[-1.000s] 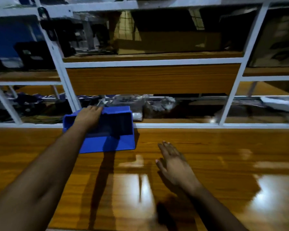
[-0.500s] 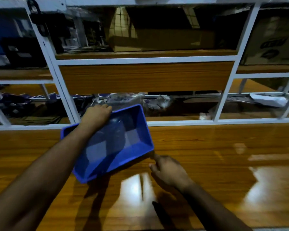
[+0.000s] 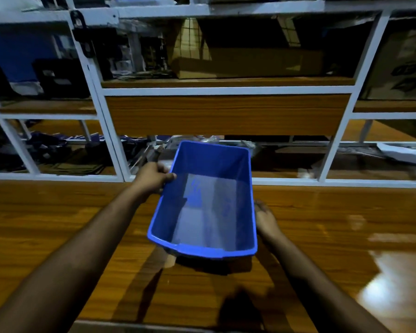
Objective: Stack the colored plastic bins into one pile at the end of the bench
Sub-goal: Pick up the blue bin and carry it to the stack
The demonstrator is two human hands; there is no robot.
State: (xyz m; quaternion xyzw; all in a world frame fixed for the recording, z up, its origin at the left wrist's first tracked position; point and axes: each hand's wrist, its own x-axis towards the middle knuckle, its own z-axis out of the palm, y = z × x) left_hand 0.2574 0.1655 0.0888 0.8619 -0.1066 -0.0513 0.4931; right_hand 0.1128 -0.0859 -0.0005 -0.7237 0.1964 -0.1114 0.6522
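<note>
The blue bin (image 3: 209, 203) is held above the worktop (image 3: 334, 224). The left hand (image 3: 151, 177) at 9 o'clock has fingers (image 3: 169, 176) gripping its rim. The right hand (image 3: 264, 218) at 3 o'clock presses its wall; whether it grips, I cannot tell.

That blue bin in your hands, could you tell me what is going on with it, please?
A person holds an empty blue bin over the wooden bench, open side up. The left hand grips its left rim, thumb hooked over the edge; the right hand is against its right wall, mostly hidden behind it. No other bins and no pile show here, so the stacking is not yet done. Shelves stand behind the bench.
</note>
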